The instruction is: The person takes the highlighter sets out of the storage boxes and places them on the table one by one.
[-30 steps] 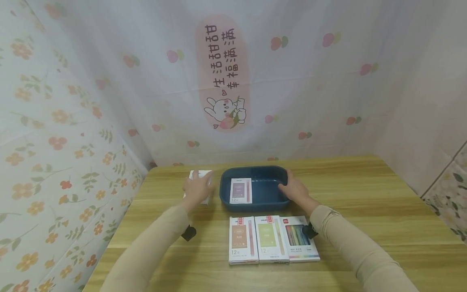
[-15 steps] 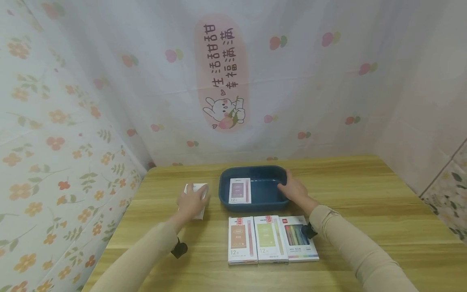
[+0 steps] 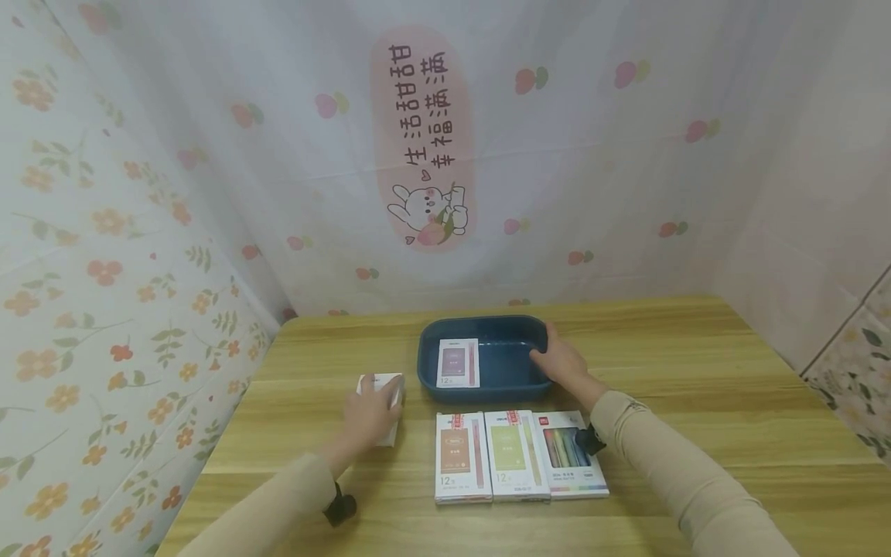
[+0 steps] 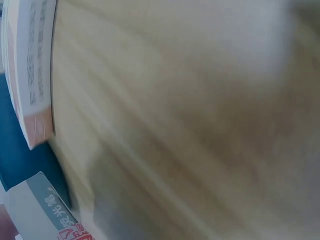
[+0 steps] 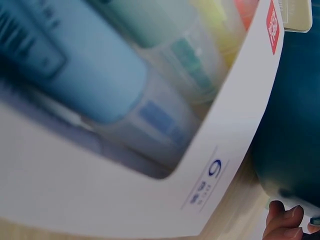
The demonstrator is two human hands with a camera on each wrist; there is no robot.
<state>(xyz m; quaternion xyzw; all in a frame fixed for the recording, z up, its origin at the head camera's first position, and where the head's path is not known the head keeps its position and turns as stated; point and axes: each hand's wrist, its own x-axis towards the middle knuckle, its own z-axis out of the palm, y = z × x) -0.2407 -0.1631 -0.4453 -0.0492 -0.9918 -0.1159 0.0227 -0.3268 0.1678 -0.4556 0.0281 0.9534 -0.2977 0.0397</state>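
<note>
A person's left hand point(image 3: 369, 414) grips a slim, straight-edged white carton point(image 3: 384, 379), fingers draped over its smooth face, at the left of a wooden tabletop point(image 3: 696, 394). The right hand point(image 3: 564, 362) holds the right end of a dark blue basin point(image 3: 480, 396), thumb inside the rim and fingers outside. The basin is a rounded rectangle with a glossy inner surface; within its left half sits a flat box with a purple panel point(image 3: 455, 363).

Just in front of the basin, three thin boxes lie side by side: one with an orange panel point(image 3: 455, 452), one with a yellow-green panel point(image 3: 510, 449) and a windowed box point(image 3: 569, 456). Seen close from the right wrist, the window shows rounded plastic markers point(image 5: 115, 75) in blue, green and yellow. Black wrist mounts point(image 3: 341, 507) stand out against beige sleeves point(image 3: 696, 480). The tabletop carries streaky yellow-brown grain. Behind it hangs a soft, creased white curtain point(image 3: 592, 178) printed with fruit shapes; flowered cloth point(image 3: 139, 333) drapes the left side.
</note>
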